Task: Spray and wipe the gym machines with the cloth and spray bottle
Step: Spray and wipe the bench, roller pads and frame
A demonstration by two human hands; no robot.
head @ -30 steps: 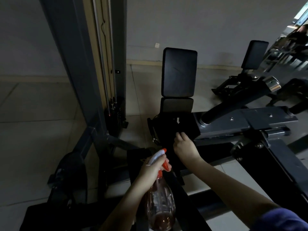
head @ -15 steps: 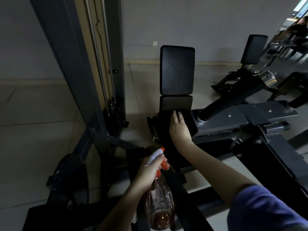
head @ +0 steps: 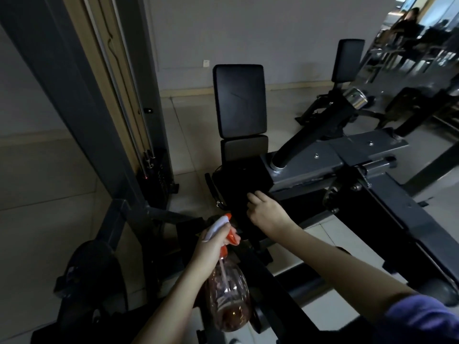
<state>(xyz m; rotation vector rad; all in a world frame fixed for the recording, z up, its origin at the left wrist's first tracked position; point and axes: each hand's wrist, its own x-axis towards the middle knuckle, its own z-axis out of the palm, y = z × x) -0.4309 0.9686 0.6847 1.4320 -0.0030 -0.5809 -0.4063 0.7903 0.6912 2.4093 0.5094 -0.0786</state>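
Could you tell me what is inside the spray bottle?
Inside the spray bottle: a dip tube and reddish liquid at the bottom; the left hand covers its neck.

No legible text or labels anywhere

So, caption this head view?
Left hand grips clear plastic orange-trigger spray bottle; right hand touches machine's black padded seat.

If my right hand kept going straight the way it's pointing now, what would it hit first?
The right hand sits on the black seat, pointing away from the person. Going straight on, it would probably meet the lower back pad first, though depth is unclear in this dim view.
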